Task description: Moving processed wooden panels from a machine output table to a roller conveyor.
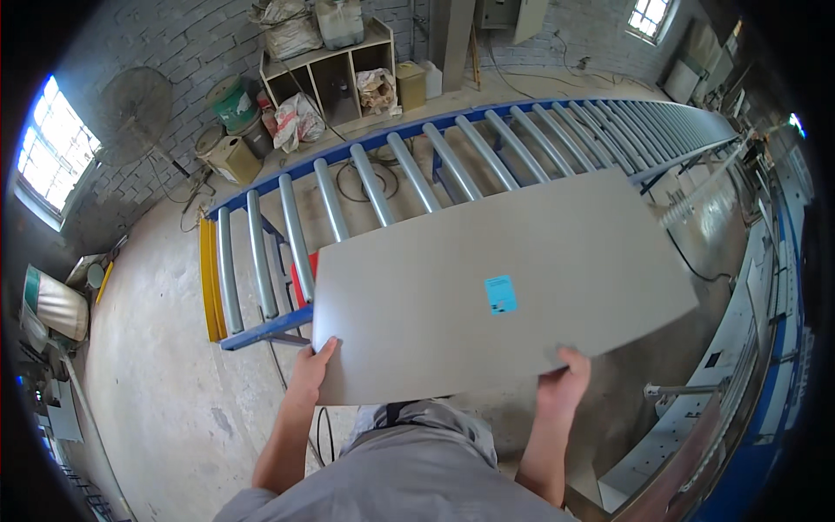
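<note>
A large flat grey-beige panel (417, 296) spans the space in front of me, with a small blue label (501, 295) on its upper face. My left hand (311, 370) grips its near left corner, thumb on top and fingers hidden underneath. On the near edge, right of the middle, my right hand (565, 378) is closed the same way. The far part of the panel overlaps a roller conveyor (370, 185) with steel rollers and a blue frame; I cannot tell whether it rests on the rollers. A bit of something red (303, 280) shows beside the panel's left edge.
A yellow bar (209, 280) closes the conveyor's left end. Against the wall stand an open shelf (330, 74), several buckets and cans, and a large fan (135, 113). Along my right runs a machine with a white and blue frame (696, 426). A cable (704, 274) trails on the floor.
</note>
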### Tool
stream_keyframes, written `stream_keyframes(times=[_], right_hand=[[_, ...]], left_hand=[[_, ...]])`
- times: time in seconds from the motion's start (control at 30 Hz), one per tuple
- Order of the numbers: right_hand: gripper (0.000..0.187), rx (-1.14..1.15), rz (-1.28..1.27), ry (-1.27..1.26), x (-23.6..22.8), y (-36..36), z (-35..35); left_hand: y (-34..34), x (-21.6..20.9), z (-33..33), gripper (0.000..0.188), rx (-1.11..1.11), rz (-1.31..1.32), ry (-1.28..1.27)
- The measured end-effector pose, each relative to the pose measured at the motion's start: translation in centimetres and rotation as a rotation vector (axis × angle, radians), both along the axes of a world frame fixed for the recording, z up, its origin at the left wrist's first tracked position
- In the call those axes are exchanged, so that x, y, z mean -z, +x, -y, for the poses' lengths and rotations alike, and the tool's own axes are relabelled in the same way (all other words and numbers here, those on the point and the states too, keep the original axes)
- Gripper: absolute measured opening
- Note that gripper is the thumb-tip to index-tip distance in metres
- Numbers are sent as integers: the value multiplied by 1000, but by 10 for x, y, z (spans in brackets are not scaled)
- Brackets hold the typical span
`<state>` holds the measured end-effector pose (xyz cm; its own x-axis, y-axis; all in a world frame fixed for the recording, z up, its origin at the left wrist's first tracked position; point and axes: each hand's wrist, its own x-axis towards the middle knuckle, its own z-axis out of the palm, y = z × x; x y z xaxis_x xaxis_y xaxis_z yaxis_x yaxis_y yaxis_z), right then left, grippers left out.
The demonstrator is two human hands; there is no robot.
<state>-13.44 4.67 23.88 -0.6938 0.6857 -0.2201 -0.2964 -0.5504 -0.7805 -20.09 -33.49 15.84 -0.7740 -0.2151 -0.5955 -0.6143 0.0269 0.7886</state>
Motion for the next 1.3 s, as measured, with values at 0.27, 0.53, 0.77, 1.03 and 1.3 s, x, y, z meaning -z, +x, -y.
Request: stream_keyframes(times=[0.27, 0.53, 0.77, 1.03, 1.3], right_hand=[[29, -255, 305, -239, 93, -198, 16], [28, -209, 275, -271, 145, -361, -14], [29, -256, 402, -310, 232, -496, -74], [32, -365, 471, -404, 311, -584, -100], [31, -346, 494, -403, 328, -604, -98]], left_hand=[[-122, 37, 48, 43, -142, 25, -164], [-258, 101, -6, 50, -209, 68, -268], [-397, 163, -58, 54, -174, 169, -358], [-498, 224, -75, 62, -150, 256, -563], [-515, 255, -75, 62, -80, 252, -626]])
